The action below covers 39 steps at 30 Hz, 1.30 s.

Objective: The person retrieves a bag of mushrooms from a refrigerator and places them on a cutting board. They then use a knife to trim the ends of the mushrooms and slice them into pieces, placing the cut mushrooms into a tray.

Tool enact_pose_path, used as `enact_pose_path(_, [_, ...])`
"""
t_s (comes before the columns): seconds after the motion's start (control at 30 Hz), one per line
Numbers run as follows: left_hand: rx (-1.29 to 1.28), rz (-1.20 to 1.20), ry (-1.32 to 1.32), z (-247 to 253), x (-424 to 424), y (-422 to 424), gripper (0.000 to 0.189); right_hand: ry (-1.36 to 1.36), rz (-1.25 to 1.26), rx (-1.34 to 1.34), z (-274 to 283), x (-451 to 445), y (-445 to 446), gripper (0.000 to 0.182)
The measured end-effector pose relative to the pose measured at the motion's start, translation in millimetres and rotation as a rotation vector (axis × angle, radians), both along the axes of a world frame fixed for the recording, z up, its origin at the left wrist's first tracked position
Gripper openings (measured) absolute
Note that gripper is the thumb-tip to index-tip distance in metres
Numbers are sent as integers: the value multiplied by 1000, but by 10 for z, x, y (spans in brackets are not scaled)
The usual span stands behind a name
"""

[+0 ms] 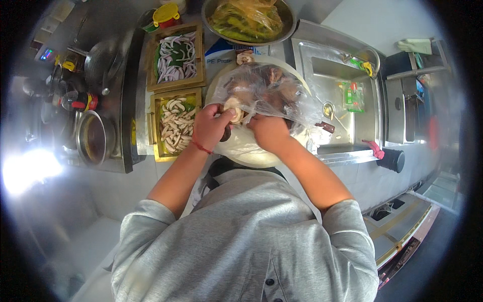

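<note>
A clear plastic bag (260, 83) of brown mushrooms lies on a round, pale cutting board (251, 156). My left hand (213, 126) pinches a mushroom (234, 107) between thumb and fingers, its pale underside showing, at the bag's near left edge. Another dark mushroom cap (225, 134) is by the fingers of that hand. My right hand (268, 132) has its fingers curled at the bag's near edge; whether they grip the film or something inside is hidden. A loose mushroom (245, 57) rests beyond the bag. From under the bag's right side sticks out a brown handle (326, 127).
Left of the board stand a container of sliced mushrooms (175, 126) and one of sliced red onion (177, 58). Beyond is a metal bowl (249, 39) of green peppers. A steel sink (339, 71) is at the right, a stove with a pot (94, 137) at the left.
</note>
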State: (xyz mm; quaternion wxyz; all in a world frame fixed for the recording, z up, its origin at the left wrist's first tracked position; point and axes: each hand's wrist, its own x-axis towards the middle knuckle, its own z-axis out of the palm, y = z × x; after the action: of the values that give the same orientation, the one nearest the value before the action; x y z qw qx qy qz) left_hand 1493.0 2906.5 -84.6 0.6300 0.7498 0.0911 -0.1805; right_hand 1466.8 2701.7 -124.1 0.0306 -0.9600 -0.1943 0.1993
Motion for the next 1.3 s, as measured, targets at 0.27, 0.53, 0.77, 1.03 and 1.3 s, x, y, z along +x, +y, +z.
enact_pose_path(0.27, [-152,89,19,-29,-15,68,27,52,46,-312,-26,86,366,38])
enact_pose_path(0.53, [-126,41,85,35,-50,113,26,-22,58,-16,-158,-69,-166,27])
enact_pose_path(0.77, [-129,-40,148,28,-113,75,27,-172,-7,561,-5,-327,-775,30])
enact_pose_path(1.03, [-45,-146,41,-139,-105,44,30,-137,-113,557,216,-327,-584,34])
enact_pose_path(1.3, [-220,-297,244,-68,-137,51,30,475,-667,1234,293,-203,-580,54])
